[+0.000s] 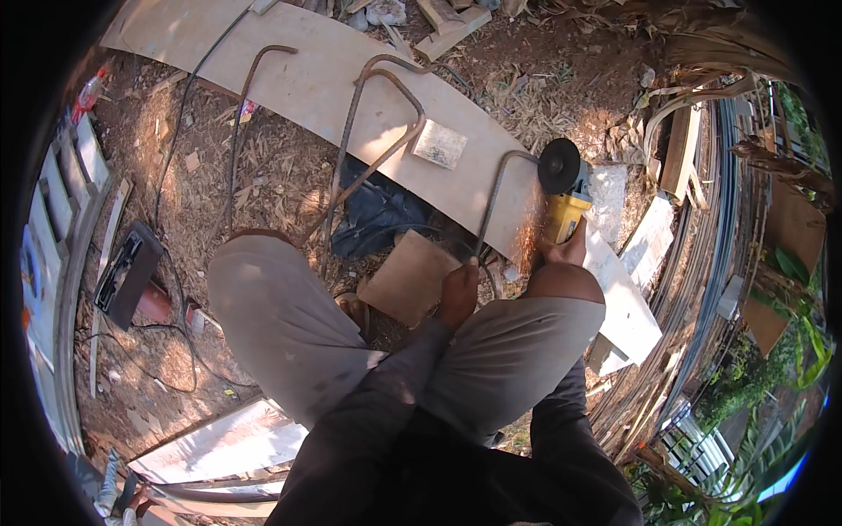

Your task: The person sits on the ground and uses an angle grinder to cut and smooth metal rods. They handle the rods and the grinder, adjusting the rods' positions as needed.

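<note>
Between my knees, my left hand [459, 294] is closed around the lower part of a bent steel rod [495, 193]. The rod rises from my fist and hooks to the right at its top. Its upper end meets a black cutting disc [560, 165], or comes very near it. My right hand [568, 251], beside my right knee, grips the yellow angle grinder [564, 216] carrying that disc; part of this hand is hidden by the knee. Orange sparks [528, 235] stream down from the disc toward my right knee.
A long board [307, 96] lies across the ground ahead, bearing more bent steel rods [351, 123] and a small wood block [439, 144]. Dark plastic sheeting [373, 210] lies near my feet. An open tool case [128, 273] and cables are at left, stacked long strips [702, 263] at right.
</note>
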`<state>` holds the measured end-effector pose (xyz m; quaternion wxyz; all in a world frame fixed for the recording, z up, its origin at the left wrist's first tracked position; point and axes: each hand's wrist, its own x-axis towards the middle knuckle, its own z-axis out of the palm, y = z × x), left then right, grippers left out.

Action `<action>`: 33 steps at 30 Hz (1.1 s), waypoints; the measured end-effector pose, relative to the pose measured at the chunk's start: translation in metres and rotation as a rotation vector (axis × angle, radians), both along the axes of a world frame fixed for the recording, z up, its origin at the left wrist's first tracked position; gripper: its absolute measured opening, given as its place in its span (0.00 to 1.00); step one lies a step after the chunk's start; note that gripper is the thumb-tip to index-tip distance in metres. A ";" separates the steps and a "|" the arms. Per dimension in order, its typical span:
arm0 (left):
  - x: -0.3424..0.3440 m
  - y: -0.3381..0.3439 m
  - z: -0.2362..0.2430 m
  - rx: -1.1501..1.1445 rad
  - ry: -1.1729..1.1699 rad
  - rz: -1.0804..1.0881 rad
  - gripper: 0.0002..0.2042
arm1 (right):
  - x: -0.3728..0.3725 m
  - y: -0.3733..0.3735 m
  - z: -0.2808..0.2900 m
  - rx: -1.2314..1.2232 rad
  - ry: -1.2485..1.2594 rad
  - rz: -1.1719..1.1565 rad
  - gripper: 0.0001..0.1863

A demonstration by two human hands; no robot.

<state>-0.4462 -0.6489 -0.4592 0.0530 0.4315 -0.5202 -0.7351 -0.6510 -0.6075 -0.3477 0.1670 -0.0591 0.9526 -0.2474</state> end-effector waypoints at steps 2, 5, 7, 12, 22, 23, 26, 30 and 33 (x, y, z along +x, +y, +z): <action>-0.001 -0.001 0.001 -0.015 -0.039 -0.023 0.27 | -0.001 0.003 -0.001 -0.026 -0.065 -0.037 0.38; -0.001 -0.002 0.003 -0.002 -0.044 -0.027 0.27 | -0.001 0.005 -0.001 -0.107 -0.107 -0.041 0.38; -0.001 -0.003 0.002 -0.014 -0.054 -0.044 0.27 | -0.001 0.005 -0.002 -0.133 -0.095 -0.040 0.39; 0.000 -0.002 -0.002 -0.007 -0.029 -0.050 0.27 | 0.000 0.007 -0.008 -0.053 0.016 -0.009 0.39; -0.002 -0.006 0.004 -0.063 -0.090 -0.064 0.26 | -0.004 0.008 -0.005 -0.089 -0.086 -0.060 0.38; -0.002 -0.006 0.005 -0.043 -0.111 -0.067 0.26 | -0.004 0.007 -0.005 -0.045 -0.066 -0.051 0.37; -0.003 -0.006 0.004 0.023 -0.117 -0.060 0.27 | -0.003 0.005 -0.002 -0.021 -0.036 -0.027 0.37; -0.002 -0.005 0.004 -0.024 -0.072 -0.050 0.27 | -0.004 0.004 -0.003 -0.122 -0.092 -0.046 0.38; -0.002 -0.005 0.005 -0.035 -0.047 -0.034 0.27 | -0.007 0.006 -0.007 0.001 -0.056 -0.038 0.40</action>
